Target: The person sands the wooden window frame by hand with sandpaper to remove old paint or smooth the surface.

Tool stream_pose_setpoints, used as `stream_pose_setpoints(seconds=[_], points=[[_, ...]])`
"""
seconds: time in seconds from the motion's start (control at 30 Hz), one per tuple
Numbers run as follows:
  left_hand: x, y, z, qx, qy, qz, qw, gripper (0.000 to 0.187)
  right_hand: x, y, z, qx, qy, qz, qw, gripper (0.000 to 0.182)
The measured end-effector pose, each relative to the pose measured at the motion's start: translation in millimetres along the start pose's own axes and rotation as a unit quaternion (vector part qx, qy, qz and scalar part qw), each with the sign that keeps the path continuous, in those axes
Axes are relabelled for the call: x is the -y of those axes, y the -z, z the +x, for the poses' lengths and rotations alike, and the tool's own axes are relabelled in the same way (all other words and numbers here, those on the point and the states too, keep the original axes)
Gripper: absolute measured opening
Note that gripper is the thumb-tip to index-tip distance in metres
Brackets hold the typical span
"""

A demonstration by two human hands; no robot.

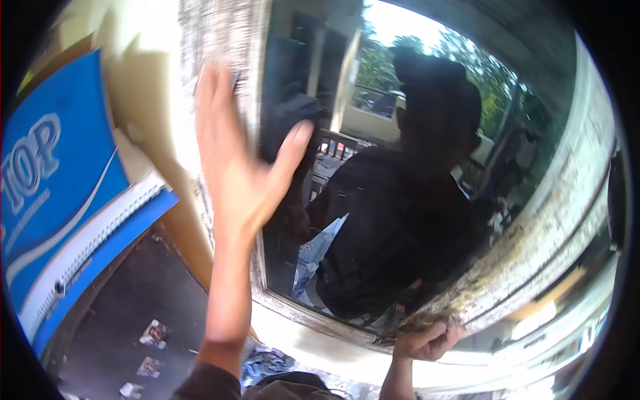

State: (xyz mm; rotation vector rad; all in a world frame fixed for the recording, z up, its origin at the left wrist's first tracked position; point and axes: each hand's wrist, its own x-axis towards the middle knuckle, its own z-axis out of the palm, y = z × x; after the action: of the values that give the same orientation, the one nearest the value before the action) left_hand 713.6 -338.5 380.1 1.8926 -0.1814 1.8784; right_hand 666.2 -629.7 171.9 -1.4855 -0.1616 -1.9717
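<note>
A big mirror point(427, 200) with a worn frame fills the middle of the frame. The left hand point(243, 157) is spread flat on its upper left edge. The right hand point(427, 341) grips the bottom edge, lower right. It looks like steadying; next needs a firm two-hand hold.

Left hand point(243, 157) motion-blurred at upper left; mirror point(533, 240) frame smeared there, reflection too dark; blue sign point(50, 180) cut by left edge.
</note>
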Motion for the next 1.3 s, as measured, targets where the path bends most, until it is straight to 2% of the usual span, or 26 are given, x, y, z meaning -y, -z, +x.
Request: stream_pose_setpoints(seconds=[0.07, 0.1, 0.17, 0.2, 0.23, 0.27, 0.33, 0.37, 0.4, 0.43, 0.47, 0.53, 0.6, 0.67, 0.73, 0.8, 0.87, 0.97, 1.0, 1.07, 1.13, 1.2, 1.27, 1.3], points=[[9.7, 7.6, -29.6, 0.038, -0.006, -0.033, 0.999, 0.095, 8.1, 4.9, 10.7, 0.081, 0.046, -0.009, 0.996, 0.012], [11.4, 1.5, -29.3, 0.027, 0.023, -0.133, 0.991, 0.095, 13.1, 3.7, 16.4, 0.104, 0.085, -0.036, 0.990, 0.017], [12.1, 0.4, 6.2, 0.045, 0.035, -0.112, 0.992, 0.080, 5.9, 10.0, 14.6, 0.127, 0.111, -0.038, 0.985, 0.023], [18.2, -4.4, 35.1, 0.031, -0.008, -0.017, 0.999, 0.068, 12.6, 10.3, 21.4, 0.132, 0.079, -0.024, 0.988, 0.021], [35.9, -8.9, 74.5, 0.029, -0.041, -0.005, 0.999, 0.067, 13.5, 12.0, 20.2, 0.141, 0.050, 0.001, 0.989, 0.020], [39.7, -15.9, 112.2, 0.012, -0.031, -0.048, 0.998, 0.070, 17.9, 14.1, 25.7, 0.145, 0.027, 0.023, 0.989, 0.017], [66.3, -24.4, 195.2, 0.003, -0.089, -0.043, 0.995, 0.071, 24.3, 23.9, 40.6, 0.223, -0.009, 0.084, 0.971, 0.013], [77.0, -28.3, 225.5, 0.035, -0.106, -0.060, 0.992, 0.069, 23.2, 29.3, 47.0, 0.217, -0.009, 0.080, 0.973, 0.013], [86.7, -33.5, 245.2, 0.066, -0.121, -0.076, 0.988, 0.068, 21.2, 35.7, 53.3, 0.251, -0.029, 0.121, 0.960, 0.012], [94.7, -40.4, 253.0, 0.051, -0.056, -0.145, 0.987, 0.066, 17.7, 43.1, 57.4, 0.286, -0.051, 0.162, 0.943, 0.011], [86.9, -43.3, 246.1, 0.052, -0.059, -0.150, 0.986, 0.066, 12.3, 51.9, 58.1, 0.281, -0.051, 0.158, 0.945, 0.011], [80.9, -31.7, 204.4, 0.031, -0.024, -0.112, 0.993, 0.063, -0.2, 72.0, 56.6, 0.327, -0.122, 0.217, 0.912, 0.011], [76.2, -17.4, 159.2, 0.007, 0.006, -0.074, 0.997, 0.061, -14.0, 89.2, 60.9, 0.324, -0.130, 0.231, 0.908, 0.010], [52.6, -11.2, 106.0, -0.041, 0.022, -0.070, 0.996, 0.057, -23.5, 108.9, 63.4, 0.356, -0.210, 0.246, 0.877, 0.013], [71.7, -5.3, 60.7, -0.056, -0.010, 0.056, 0.997, 0.052, -31.9, 122.2, 66.7, 0.367, -0.230, 0.253, 0.865, 0.010], [33.9, -3.7, 5.8, -0.090, 0.092, 0.033, 0.991, 0.049, -39.7, 129.6, 66.7, 0.395, -0.286, 0.286, 0.825, 0.008], [36.5, 0.0, -32.0, -0.109, 0.087, 0.093, 0.986, 0.044, -42.2, 131.5, 64.2, 0.427, -0.295, 0.291, 0.804, 0.007], [42.9, 3.3, -87.4, -0.123, 0.173, 0.039, 0.977, 0.036, -35.3, 126.7, 64.5, 0.483, -0.290, 0.335, 0.755, 0.008], [44.3, 9.7, -101.6, -0.103, 0.165, -0.014, 0.981, 0.033, -33.1, 126.0, 63.6, 0.489, -0.278, 0.359, 0.744, 0.010], [41.4, 30.2, -119.8, -0.031, 0.203, -0.022, 0.978, 0.024, -30.2, 126.2, 61.7, 0.484, -0.276, 0.392, 0.732, 0.012], [21.2, 47.7, -144.3, 0.043, 0.289, -0.221, 0.930, 0.022, -26.7, 129.9, 58.1, 0.473, -0.278, 0.421, 0.722, 0.014], [-15.8, 51.4, -178.3, 0.210, 0.351, -0.291, 0.865, 0.018, -25.9, 138.3, 55.1, 0.474, -0.280, 0.395, 0.736, 0.017], [-42.5, 45.5, -232.7, 0.242, 0.386, -0.281, 0.845, 0.014, -20.3, 147.1, 59.7, 0.477, -0.308, 0.391, 0.724, 0.015], [-55.5, 45.4, -254.6, 0.229, 0.410, -0.304, 0.829, 0.013, -19.4, 151.2, 59.1, 0.479, -0.307, 0.392, 0.723, 0.014]])
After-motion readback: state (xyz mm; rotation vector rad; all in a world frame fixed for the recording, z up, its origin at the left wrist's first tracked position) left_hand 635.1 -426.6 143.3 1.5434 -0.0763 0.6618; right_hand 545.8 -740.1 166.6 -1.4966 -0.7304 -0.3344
